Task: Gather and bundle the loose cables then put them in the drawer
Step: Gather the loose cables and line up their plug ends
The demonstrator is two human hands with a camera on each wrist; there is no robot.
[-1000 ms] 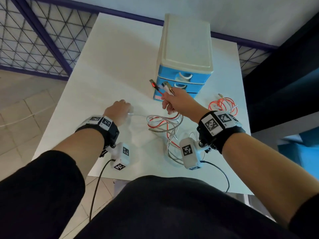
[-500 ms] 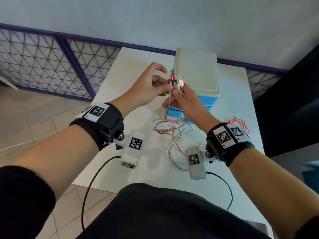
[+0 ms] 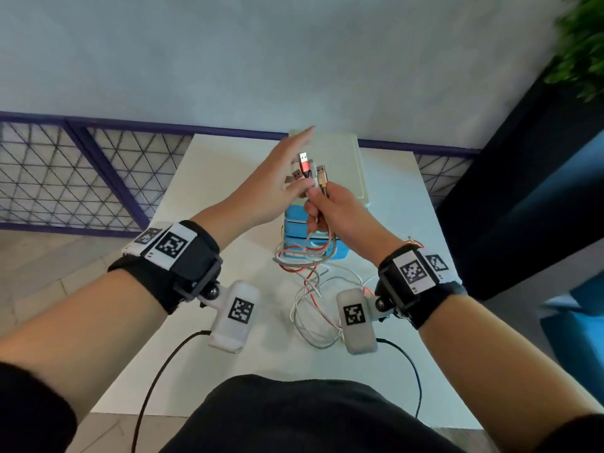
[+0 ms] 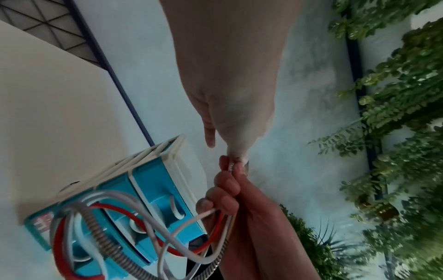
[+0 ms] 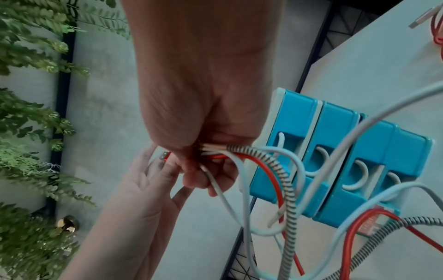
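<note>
My right hand (image 3: 323,207) is raised over the table and grips a bunch of cables (image 3: 310,282) just below their USB plugs (image 3: 309,168), which stick up from the fist. The red, white and braided cables hang in loops down to the table (image 3: 228,371). My left hand (image 3: 287,168) is flat against the plugs, fingers straight, thumb beside them. The left wrist view shows its fingertips (image 4: 237,157) touching the plug ends above my right hand (image 4: 227,189). In the right wrist view the cables (image 5: 282,180) leave my fist (image 5: 203,123). The blue drawer unit (image 3: 346,165) stands behind, drawers closed.
A separate red cable coil (image 3: 414,242) lies on the table at the right, mostly hidden behind my right wrist. A purple-framed mesh fence (image 3: 81,178) and a wall lie past the table's far edge. Green plants (image 3: 578,44) hang at the upper right.
Both hands have risen higher with the cable ends. My left hand went from a pinch at the plugs to straight fingers laid against them. More cable now hangs off the table.
</note>
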